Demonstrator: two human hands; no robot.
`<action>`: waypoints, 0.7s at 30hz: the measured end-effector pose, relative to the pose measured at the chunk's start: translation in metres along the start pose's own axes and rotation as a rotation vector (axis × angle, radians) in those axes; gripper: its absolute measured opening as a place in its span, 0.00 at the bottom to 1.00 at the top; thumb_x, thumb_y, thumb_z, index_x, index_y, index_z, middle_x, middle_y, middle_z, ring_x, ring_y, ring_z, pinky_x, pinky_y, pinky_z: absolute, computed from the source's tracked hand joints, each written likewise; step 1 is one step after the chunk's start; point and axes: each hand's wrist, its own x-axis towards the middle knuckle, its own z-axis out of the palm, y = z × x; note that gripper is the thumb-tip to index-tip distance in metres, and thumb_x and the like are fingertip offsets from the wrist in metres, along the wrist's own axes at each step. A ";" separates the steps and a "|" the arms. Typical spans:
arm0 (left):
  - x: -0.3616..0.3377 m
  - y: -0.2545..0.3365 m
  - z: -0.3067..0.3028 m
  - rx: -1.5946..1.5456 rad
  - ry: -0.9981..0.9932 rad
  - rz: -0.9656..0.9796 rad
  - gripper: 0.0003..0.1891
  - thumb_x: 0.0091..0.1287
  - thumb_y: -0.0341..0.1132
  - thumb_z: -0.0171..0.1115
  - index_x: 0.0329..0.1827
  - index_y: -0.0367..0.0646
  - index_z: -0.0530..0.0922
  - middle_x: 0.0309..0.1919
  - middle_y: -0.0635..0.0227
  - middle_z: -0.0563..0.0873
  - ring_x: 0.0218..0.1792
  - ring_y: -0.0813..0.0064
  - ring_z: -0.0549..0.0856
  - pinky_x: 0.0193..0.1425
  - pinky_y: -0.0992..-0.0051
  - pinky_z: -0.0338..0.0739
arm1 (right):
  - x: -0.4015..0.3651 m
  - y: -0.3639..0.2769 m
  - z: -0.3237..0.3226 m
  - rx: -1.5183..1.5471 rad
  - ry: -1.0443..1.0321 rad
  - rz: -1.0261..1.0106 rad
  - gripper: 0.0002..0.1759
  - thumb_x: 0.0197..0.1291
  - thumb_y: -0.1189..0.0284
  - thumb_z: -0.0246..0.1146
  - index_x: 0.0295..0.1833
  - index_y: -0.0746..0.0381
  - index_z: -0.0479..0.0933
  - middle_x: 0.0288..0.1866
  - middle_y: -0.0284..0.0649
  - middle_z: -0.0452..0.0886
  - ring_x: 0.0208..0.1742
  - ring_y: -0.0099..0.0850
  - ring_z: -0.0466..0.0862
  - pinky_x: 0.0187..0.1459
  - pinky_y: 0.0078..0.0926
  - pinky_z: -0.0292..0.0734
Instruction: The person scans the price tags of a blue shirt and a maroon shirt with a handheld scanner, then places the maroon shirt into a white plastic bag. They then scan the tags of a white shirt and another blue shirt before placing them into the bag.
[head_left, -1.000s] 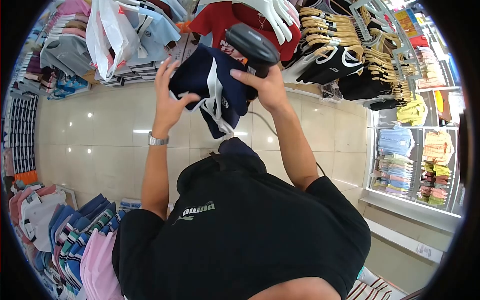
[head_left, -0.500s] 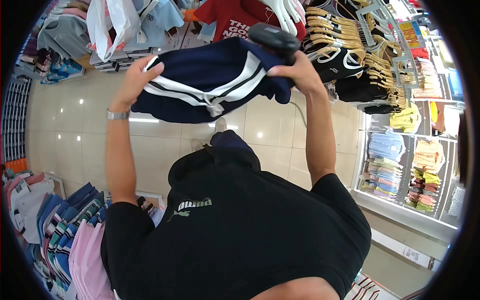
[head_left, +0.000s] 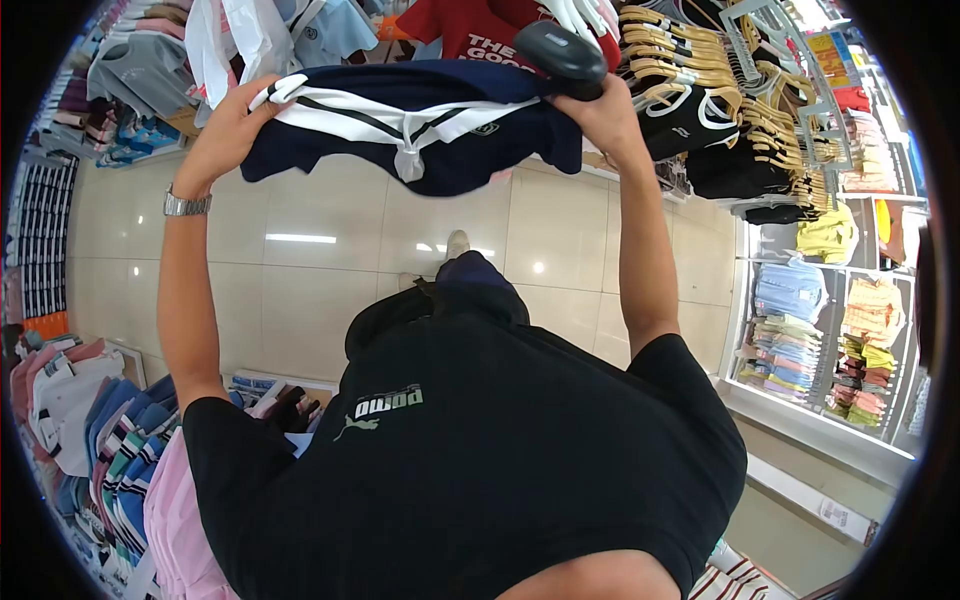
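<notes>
A navy garment with a white, dark-striped band and a white tie knotted in the middle is stretched between my hands, above the floor. My left hand pinches its left end, with the white trim showing at the fingertips. At the other end, my right hand is closed on the garment's corner and on a black handheld barcode scanner. The scanner points up and left, over the garment's top edge. The fingers of my right hand are partly hidden behind these.
Behind the garment are a red T-shirt and a white plastic bag. Black tops hang on wooden hangers at the right. Shelves of folded clothes line the right side. Stacked shirts lie at lower left.
Both hands have moved up and away from my body, the left also outward. The garment is pulled wider and its lower edge is higher. Both grips are kept.
</notes>
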 end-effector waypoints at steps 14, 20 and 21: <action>-0.025 -0.028 -0.014 -0.133 -0.085 -0.133 0.22 0.75 0.37 0.58 0.67 0.35 0.76 0.57 0.59 0.85 0.60 0.69 0.80 0.69 0.74 0.66 | -0.005 0.001 -0.020 0.441 -0.163 0.088 0.19 0.51 0.75 0.77 0.49 0.68 0.83 0.43 0.39 0.87 0.41 0.25 0.84 0.47 0.25 0.80; -0.031 -0.048 -0.044 -1.287 -0.014 0.163 0.28 0.72 0.44 0.62 0.69 0.34 0.71 0.60 0.55 0.82 0.60 0.63 0.82 0.69 0.65 0.72 | -0.024 -0.064 -0.042 1.279 -0.237 0.554 0.15 0.56 0.78 0.71 0.50 0.70 0.82 0.43 0.47 0.88 0.39 0.35 0.90 0.44 0.30 0.88; -0.026 -0.056 -0.015 -1.407 0.030 0.177 0.28 0.72 0.44 0.62 0.68 0.34 0.72 0.59 0.55 0.82 0.58 0.63 0.82 0.67 0.64 0.72 | -0.025 -0.068 -0.036 1.340 -0.296 0.470 0.14 0.58 0.77 0.71 0.49 0.70 0.82 0.42 0.47 0.88 0.39 0.34 0.90 0.45 0.30 0.88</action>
